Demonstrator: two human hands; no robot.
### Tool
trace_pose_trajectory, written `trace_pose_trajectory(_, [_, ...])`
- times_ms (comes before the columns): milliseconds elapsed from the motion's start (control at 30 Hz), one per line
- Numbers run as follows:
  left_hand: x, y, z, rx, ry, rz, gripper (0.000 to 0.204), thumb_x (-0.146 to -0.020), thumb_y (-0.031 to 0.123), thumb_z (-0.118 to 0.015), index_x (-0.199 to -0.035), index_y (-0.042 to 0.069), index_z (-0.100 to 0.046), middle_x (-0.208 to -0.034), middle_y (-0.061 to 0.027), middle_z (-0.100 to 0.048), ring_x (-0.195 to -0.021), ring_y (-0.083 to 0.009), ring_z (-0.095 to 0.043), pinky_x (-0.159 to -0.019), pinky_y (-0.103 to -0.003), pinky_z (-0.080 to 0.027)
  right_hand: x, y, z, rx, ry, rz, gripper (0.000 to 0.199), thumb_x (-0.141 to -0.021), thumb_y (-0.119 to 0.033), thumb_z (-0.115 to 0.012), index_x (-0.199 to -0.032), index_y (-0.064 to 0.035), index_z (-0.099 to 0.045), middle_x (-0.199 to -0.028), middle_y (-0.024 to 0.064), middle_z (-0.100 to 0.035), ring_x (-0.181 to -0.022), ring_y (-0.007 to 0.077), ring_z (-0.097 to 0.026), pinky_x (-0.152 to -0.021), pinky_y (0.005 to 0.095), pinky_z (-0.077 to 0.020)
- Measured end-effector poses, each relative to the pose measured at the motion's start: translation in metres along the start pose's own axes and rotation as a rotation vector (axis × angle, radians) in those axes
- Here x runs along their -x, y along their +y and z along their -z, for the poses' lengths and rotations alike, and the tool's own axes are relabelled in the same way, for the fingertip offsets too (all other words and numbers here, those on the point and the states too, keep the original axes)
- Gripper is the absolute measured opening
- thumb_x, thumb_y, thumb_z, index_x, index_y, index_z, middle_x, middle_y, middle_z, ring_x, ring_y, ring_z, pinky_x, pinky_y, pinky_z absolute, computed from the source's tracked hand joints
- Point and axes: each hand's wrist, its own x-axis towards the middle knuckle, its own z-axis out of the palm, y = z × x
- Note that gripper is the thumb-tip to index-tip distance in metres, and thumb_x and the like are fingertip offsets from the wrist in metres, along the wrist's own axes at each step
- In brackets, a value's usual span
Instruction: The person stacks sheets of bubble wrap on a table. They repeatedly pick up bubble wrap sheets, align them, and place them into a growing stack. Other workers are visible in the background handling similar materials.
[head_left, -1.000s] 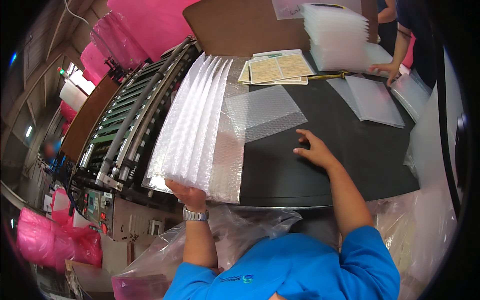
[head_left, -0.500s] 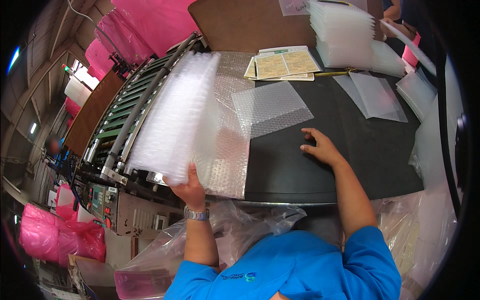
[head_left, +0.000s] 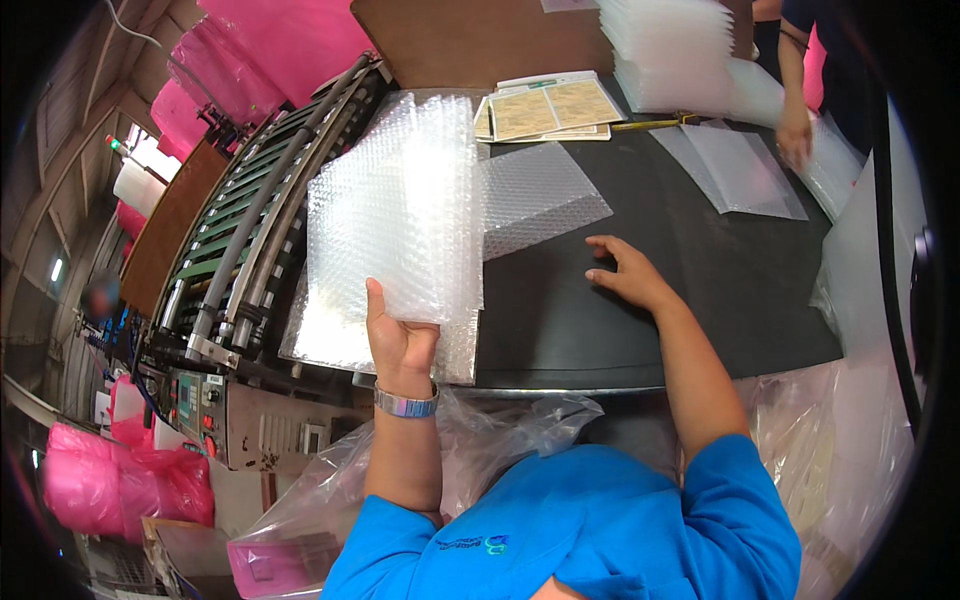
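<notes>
My left hand [head_left: 402, 338] is closed on the near edge of a clear bubble wrap sheet [head_left: 385, 215], thumb on top and fingers hidden beneath it. This piece is held up over a larger silvery bubble-wrap sheet [head_left: 458, 350] on the table's left side. Just right of it, another bubble wrap piece [head_left: 550, 195] lies flat on the black table. My right hand [head_left: 625, 272] hovers over the black surface near that piece, fingers apart and slightly curled, holding nothing.
To the left runs a roller machine [head_left: 265, 200] with a control box [head_left: 200, 410]. Printed sheets [head_left: 555, 105] and a yellow tape measure [head_left: 650, 124] lie at the back. A tall stack of translucent pouches [head_left: 665, 60] stands behind. Translucent sheets [head_left: 740, 170] lie right, near a co-worker's hand [head_left: 795, 135].
My left hand has swung the bubble wrap sheet rightward, away from the rollers. My right hand stays nearly in place. A co-worker's hand has come down to the sheets at the right.
</notes>
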Motion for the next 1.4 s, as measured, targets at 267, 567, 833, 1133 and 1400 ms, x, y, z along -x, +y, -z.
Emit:
trace_pose_trajectory(267, [0.004,-0.010,-0.006,-0.024,0.000,-0.027,0.049,-0.092,0.036,-0.042,-0.126,0.001,-0.037,-0.125,-0.0110,-0.046,-0.111,-0.0259,-0.048,-0.093,-0.041,-0.041,0.005,-0.014,-0.015,-0.607,0.003,-0.063,0.083,-0.073,-0.054,-0.062,-0.135,-0.0102,-0.030,-0.116,0.0178,-0.051,-0.111,0.0273,-0.047,-0.096,0.0387,-0.0335])
trace_pose_trajectory(567, [0.050,-0.104,0.021,-0.480,-0.039,0.071,0.057,-0.089,0.041,-0.046,-0.125,-0.002,-0.033,-0.125,-0.0135,-0.043,-0.113,-0.0243,-0.045,-0.090,-0.039,-0.043,0.033,-0.066,-0.048,-1.159,0.151,-0.083,0.063,-0.075,-0.010,-0.065,-0.127,-0.0004,-0.028,-0.120,0.0140,-0.045,-0.110,0.0206,-0.044,-0.093,0.0341,-0.0370])
trace_pose_trajectory(833, [0.046,-0.101,0.041,-0.852,-0.189,0.064,0.052,-0.088,0.031,-0.052,-0.129,0.009,-0.027,-0.118,-0.0099,-0.040,-0.102,-0.0175,-0.047,-0.083,-0.033,-0.046,0.023,-0.025,0.055,-1.261,0.570,0.092,0.056,-0.074,-0.005,-0.063,-0.123,-0.0020,-0.035,-0.112,0.0140,-0.051,-0.102,0.0289,-0.052,-0.089,0.0436,-0.0429])
trace_pose_trajectory(1133, [0.043,-0.108,0.052,-0.829,-0.231,0.044,0.042,-0.085,0.009,-0.055,-0.122,0.004,-0.036,-0.112,-0.0080,-0.042,-0.094,-0.0122,-0.048,-0.081,-0.026,-0.045,0.045,0.151,0.203,-0.969,1.290,-0.379,0.062,-0.070,-0.004,-0.070,-0.120,0.0017,-0.034,-0.110,0.0183,-0.050,-0.097,0.0329,-0.055,-0.076,0.0516,-0.0484])
trace_pose_trajectory(1400, [0.044,-0.107,0.055,-0.831,-0.227,0.045,0.042,-0.085,0.009,-0.055,-0.122,0.003,-0.036,-0.113,-0.0081,-0.041,-0.093,-0.0123,-0.048,-0.081,-0.026,-0.045,0.056,0.108,0.200,-1.103,1.194,-0.336,0.051,-0.081,-0.017,-0.063,-0.122,-0.0006,-0.038,-0.113,0.0180,-0.051,-0.106,0.0292,-0.052,-0.085,0.0453,-0.0453])
